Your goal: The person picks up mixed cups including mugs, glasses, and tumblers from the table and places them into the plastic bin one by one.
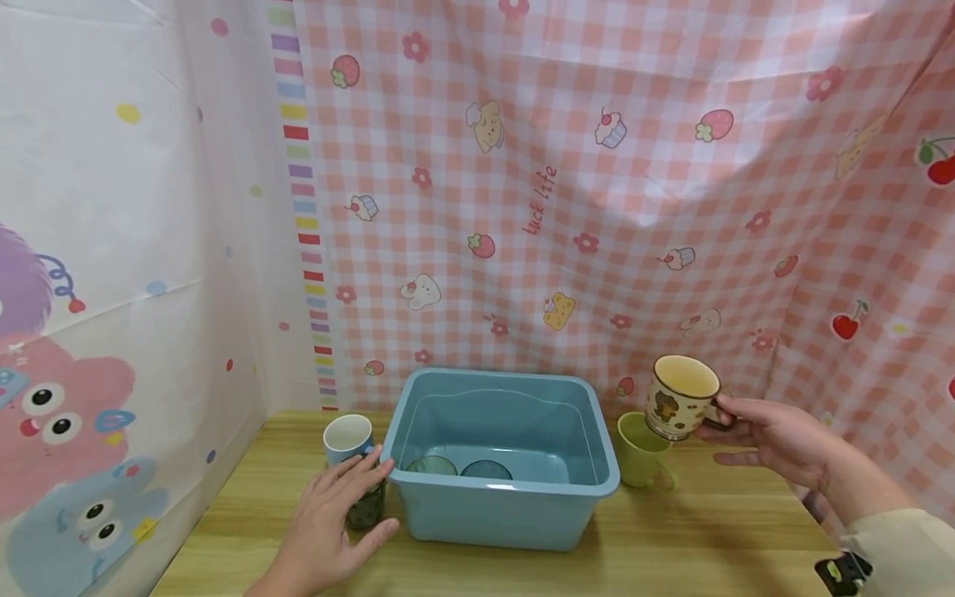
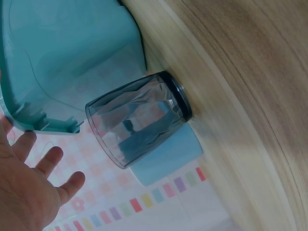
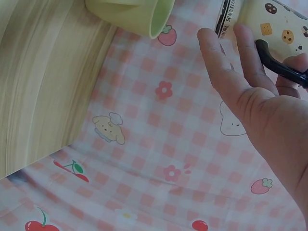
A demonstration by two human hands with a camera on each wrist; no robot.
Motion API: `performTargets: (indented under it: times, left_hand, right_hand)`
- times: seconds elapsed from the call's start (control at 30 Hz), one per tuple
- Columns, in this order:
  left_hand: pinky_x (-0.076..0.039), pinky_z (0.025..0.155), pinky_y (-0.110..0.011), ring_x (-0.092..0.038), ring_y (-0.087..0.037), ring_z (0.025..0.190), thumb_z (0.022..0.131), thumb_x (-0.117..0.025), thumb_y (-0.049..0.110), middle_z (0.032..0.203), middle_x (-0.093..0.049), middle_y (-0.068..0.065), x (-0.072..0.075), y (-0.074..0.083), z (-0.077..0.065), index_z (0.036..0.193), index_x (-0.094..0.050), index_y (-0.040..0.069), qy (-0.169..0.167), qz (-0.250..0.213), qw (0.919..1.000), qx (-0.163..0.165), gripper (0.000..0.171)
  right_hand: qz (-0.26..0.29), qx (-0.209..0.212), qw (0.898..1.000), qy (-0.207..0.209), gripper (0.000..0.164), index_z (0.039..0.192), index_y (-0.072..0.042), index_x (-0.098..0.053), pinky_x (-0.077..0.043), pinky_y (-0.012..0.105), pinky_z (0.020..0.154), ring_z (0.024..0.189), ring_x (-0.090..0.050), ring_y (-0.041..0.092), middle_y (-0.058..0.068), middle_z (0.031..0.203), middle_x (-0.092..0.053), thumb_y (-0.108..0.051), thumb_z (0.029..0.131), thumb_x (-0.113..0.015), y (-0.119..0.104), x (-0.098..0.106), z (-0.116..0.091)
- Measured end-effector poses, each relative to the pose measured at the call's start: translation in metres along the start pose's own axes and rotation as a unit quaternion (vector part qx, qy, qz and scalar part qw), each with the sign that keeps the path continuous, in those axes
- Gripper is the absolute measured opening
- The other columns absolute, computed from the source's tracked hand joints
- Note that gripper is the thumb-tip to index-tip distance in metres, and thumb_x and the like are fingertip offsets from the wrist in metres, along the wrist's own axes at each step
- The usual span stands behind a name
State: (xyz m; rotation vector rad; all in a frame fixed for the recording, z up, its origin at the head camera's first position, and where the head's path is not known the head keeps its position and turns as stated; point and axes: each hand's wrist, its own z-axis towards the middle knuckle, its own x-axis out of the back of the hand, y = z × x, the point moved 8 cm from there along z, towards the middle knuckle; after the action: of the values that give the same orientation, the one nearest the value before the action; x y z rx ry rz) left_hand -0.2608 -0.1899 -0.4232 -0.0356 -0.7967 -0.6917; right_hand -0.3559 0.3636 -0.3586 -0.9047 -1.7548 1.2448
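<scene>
Cream mug [image 1: 681, 398]: held up off the table [image 1: 686, 547], to the right of the blue tub [image 1: 496, 518], over the green mug [image 1: 642, 456] that stands just beside the tub's right wall. Mouth upward. Body cream with a brown bear figure on the side; small biscuit motifs, round and square, show in the right wrist view, with dark lettering in a band near one end. Rim edged dark brown, inside pale yellow, handle dark and glossy.

Right hand [image 1: 783, 444]: to the right of the tub, thumb and fingers closed on the cream mug's handle, other fingers loosely extended beneath.

Left hand [image 1: 324, 518]: at the tub's left end, palm down, fingers spread and nearly straight, gripping nothing. Fingertips at the tub's rim; whether they press on it, cannot tell.

Left of the tub: smoky glass [image 2: 139, 120], upright, clear faceted sides, thick dark base; partly hidden by the left hand from above. Behind it, a light blue mug [image 1: 347, 433], white inside.

Inside the tub, toward its left: two round glass rims, one greenish [image 1: 433, 466], one darker [image 1: 487, 471]; lower parts hidden by the near wall.
</scene>
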Motion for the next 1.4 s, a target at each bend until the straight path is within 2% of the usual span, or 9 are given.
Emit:
performTargets:
  times: [0.97, 1.4]
  left_hand:
    - [-0.051, 0.096, -0.066, -0.064, -0.038, 0.132, 0.084, -0.090, 0.039, 0.156, -0.062, -0.009, -0.001, -0.001, -0.001, 0.151, -0.063, 0.023, -0.003, 0.002, 1.0000, -0.001, 0.074]
    - [-0.051, 0.095, -0.065, -0.064, -0.037, 0.132, 0.084, -0.090, 0.040, 0.157, -0.062, -0.007, -0.001, -0.002, -0.001, 0.152, -0.062, 0.023, -0.005, 0.003, 1.0000, 0.001, 0.074]
  right_hand:
    - [0.000, 0.015, 1.000, -0.008, 0.037, 0.103, -0.010, -0.057, -0.058, 0.053, 0.106, 0.120, -0.070, 0.003, -0.016, 0.129, -0.074, -0.037, 0.118, -0.037, -0.015, -0.021, 0.008]
    - [0.006, 0.030, 0.999, -0.041, 0.036, 0.104, -0.014, -0.059, -0.058, 0.049, 0.105, 0.124, -0.071, 0.007, -0.013, 0.130, -0.076, -0.036, 0.118, -0.036, -0.029, -0.038, 0.014]
